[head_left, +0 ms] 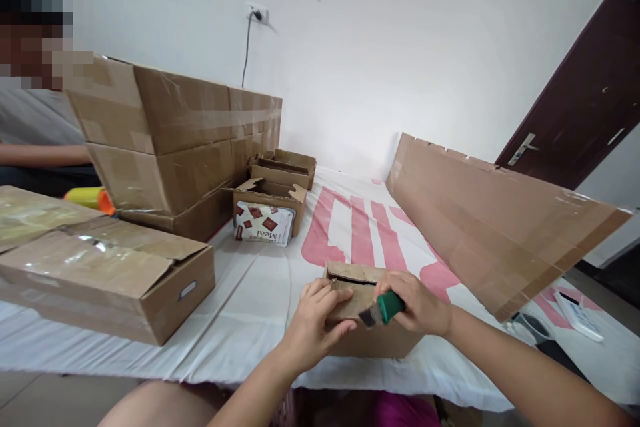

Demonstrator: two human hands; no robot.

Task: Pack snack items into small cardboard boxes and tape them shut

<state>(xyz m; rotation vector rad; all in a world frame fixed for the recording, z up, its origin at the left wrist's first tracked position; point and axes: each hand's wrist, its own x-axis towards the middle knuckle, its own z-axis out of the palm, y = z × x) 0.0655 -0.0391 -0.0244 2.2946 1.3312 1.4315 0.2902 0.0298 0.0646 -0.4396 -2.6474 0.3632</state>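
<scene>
Head view. Left hand (317, 313) rests, fingers spread, on top of a small cardboard box (370, 345) at the near table edge. Right hand (416, 301) grips a green-handled cutter (391, 307); dark tip blurred, over the box top; contact unclear. Dark gap along the lid's far side. Surface: white tablecloth (255, 310) with pink print. Left: long taped carton (175, 290); behind it, stacked cartons (193, 117), a seated co-worker (35, 120) beyond. Centre: white packet (264, 223) with dark red squares, upright against an open box (299, 210). Right: large cardboard panel (490, 213), tilted; brown door (565, 80) behind.
</scene>
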